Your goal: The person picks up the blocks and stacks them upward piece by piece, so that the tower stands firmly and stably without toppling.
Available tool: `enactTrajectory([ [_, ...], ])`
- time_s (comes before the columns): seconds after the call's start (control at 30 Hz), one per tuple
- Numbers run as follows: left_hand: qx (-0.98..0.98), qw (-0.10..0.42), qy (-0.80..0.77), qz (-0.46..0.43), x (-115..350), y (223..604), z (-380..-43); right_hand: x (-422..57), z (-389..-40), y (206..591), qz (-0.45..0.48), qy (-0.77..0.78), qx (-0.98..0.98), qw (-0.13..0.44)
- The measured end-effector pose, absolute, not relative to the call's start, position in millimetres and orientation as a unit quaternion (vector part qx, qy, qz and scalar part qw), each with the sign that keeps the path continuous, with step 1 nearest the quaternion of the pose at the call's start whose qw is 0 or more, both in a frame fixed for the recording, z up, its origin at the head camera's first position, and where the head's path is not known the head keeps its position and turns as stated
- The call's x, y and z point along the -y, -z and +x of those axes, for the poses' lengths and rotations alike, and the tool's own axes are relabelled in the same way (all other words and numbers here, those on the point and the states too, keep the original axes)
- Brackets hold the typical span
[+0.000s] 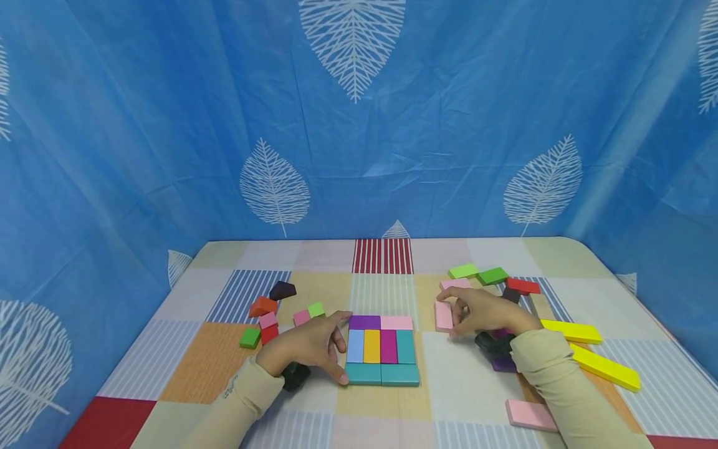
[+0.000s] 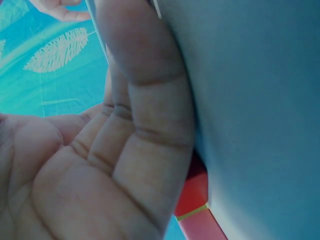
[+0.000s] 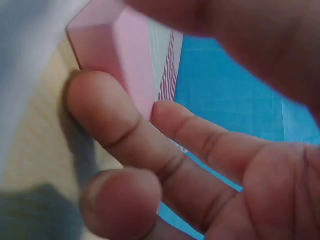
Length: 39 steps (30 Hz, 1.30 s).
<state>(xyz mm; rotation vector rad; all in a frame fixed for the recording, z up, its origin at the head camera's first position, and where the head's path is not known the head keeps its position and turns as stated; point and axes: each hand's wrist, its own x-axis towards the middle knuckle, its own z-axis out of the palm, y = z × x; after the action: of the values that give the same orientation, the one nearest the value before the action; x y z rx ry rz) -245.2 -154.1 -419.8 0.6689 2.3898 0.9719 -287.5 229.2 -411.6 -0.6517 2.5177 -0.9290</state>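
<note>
Pink block (image 1: 443, 317), right of mosaic (image 1: 372, 346): right hand (image 1: 485, 310) pinches it; left hand (image 1: 305, 343), fingers wide, should brace mosaic's left edge.

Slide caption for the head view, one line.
Left hand at the block square's left edge, right hand holding a pink block.

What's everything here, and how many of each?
Block square: eight; purple, pink, light blue, yellow, magenta, three teal; middle.
Left blocks: seven visible; dark, orange, red, green, light green, two pink; left side.
Right blocks: at least eleven; light green, green, red, dark, wood-coloured, purple, two yellow, three pink; right side.
Tablecloth: one, multicoloured, underneath.
Curtain: one, blue, white leaves, behind.
Wrist cameras: two, black, at wrists.
Sleeves: two, beige, forearms.
Left grip: one, at block square's left edge.
Right grip: one, pinching pink block.
</note>
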Motion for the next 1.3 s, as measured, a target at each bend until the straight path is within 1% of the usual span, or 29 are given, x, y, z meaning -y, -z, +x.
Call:
enactTrajectory([
  [0.13,-0.871,0.236,-0.355,0.243,155,420,-246,-228,-286,412,-0.227,0.356,-0.885,0.195],
  [0.3,-0.871,0.237,-0.355,0.243,155,420,-247,-225,-285,413,-0.217,0.339,-0.900,0.167],
  [0.43,-0.872,0.236,-0.354,0.242,155,421,-247,-222,-287,414,-0.242,0.321,-0.907,0.123],
  [0.53,-0.872,0.236,-0.354,0.240,155,420,-247,-218,-288,415,-0.281,0.310,-0.905,0.081],
  [0.63,-0.872,0.237,-0.356,0.238,155,420,-247,-212,-286,414,-0.303,0.315,-0.897,0.060],
  [1.0,-0.873,0.239,-0.356,0.230,154,418,-245,-188,-274,412,-0.309,0.321,-0.894,0.051],
  [1.3,-0.874,0.243,-0.355,0.226,153,418,-245,-168,-263,416,-0.330,0.333,-0.881,0.071],
])
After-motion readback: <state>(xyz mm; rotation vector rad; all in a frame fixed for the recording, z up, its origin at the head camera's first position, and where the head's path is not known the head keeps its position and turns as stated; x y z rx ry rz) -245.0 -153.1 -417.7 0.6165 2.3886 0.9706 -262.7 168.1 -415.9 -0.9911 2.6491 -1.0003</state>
